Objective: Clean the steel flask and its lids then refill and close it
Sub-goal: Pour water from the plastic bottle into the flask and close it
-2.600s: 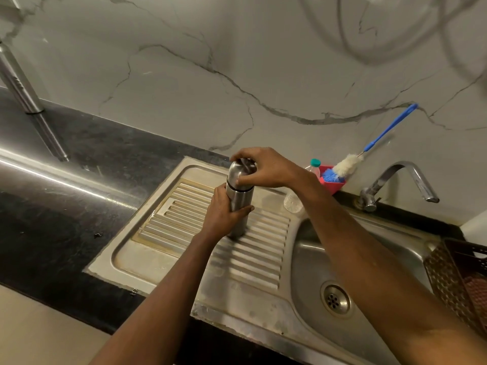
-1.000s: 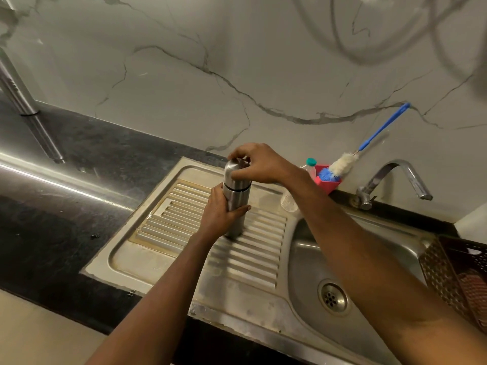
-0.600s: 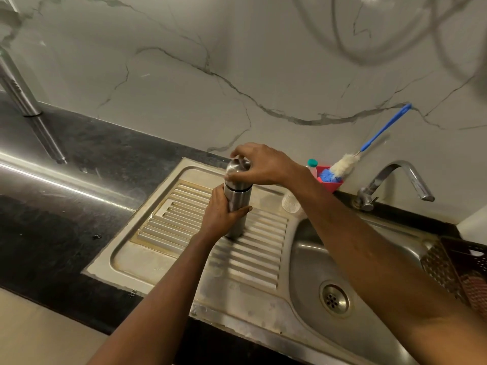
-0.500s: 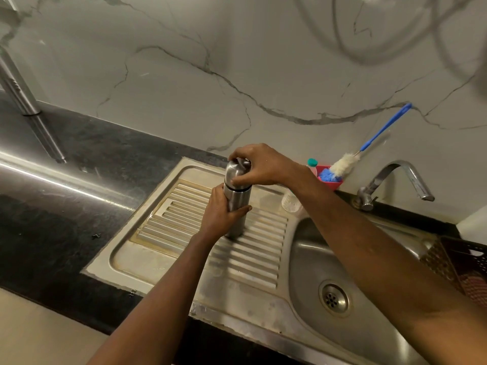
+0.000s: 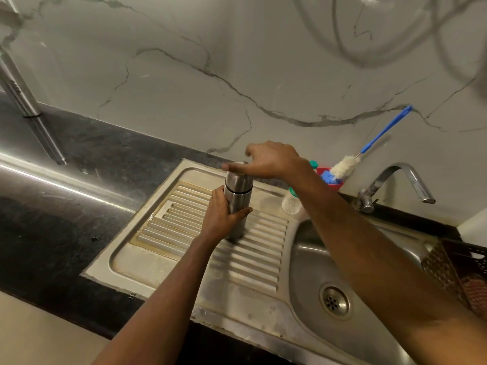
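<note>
Change: half a second ago the right hand (image 5: 272,160) curled round the cap (image 5: 238,177); now its fingers are lifted and spread above it, and the thumb lies straight across the cap's top.
Right hand grip: loose and wide, with nothing pinched; whether the palm touches the cap is hidden.
Left hand (image 5: 222,217): wrapped tightly round the flask's lower body, thumb across the front and fingers behind.
Flask (image 5: 238,204): a brushed steel cylinder standing upright at the centre of the frame on the drainboard, with the rounded cap on and a dark seam ringing the join.
Drainboard (image 5: 184,233): dull stamped steel with parallel ridges and rusty-brown stains along its edges.
Sink bowl (image 5: 311,262): smooth steel at the lower right, with a round perforated drain (image 5: 334,301).
Tap (image 5: 395,180): curved shiny metal at the right, behind the bowl.
Brush (image 5: 369,146): a thin blue handle with a fluffy white and blue head, leaning on the wall from a red holder (image 5: 332,173).
Plastic bottle (image 5: 291,202): small and clear, partly hidden behind the right forearm.
Counter (image 5: 66,206): glossy black stone on the left.
Wall (image 5: 210,61): pale marble with grey veins.
Basket (image 5: 458,270): brown lattice plastic at the right edge.
</note>
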